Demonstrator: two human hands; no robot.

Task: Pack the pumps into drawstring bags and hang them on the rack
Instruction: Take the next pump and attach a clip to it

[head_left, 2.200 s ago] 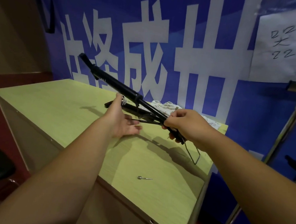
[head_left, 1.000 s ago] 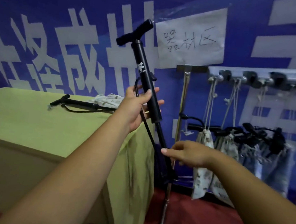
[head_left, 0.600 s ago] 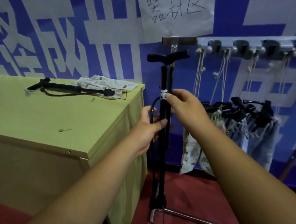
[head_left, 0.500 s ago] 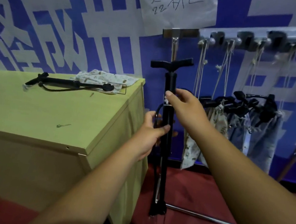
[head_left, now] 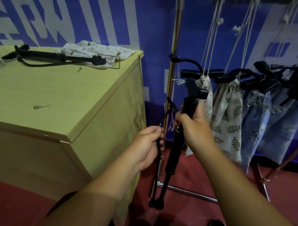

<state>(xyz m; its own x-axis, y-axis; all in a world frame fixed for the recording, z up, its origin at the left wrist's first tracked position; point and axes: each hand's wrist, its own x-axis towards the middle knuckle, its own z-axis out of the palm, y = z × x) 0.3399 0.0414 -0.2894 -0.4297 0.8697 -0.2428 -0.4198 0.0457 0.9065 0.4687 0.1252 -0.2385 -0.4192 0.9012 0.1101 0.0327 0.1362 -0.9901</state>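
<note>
A black floor pump [head_left: 175, 150] stands upright on the red floor beside the cabinet. My right hand [head_left: 193, 126] grips its barrel just below the handle. My left hand [head_left: 147, 146] holds the pump's thin black hose to the left of the barrel. A second black pump [head_left: 55, 57] lies on the cabinet top, its foot end on a flat patterned drawstring bag [head_left: 97, 51]. Several filled drawstring bags [head_left: 225, 119] with pump handles sticking out hang by cords from the metal rack [head_left: 176, 29] on the right.
The yellow-green cabinet [head_left: 108, 100] stands left of the pump, with two small metal fittings [head_left: 40, 107] on its top. The rack's base bar [head_left: 189, 192] lies on the floor behind the pump. A blue banner covers the wall.
The pump went from the cabinet top to upright on the floor by the rack. Its handle now sits lower. My right hand took the barrel and my left moved to the hose.
</note>
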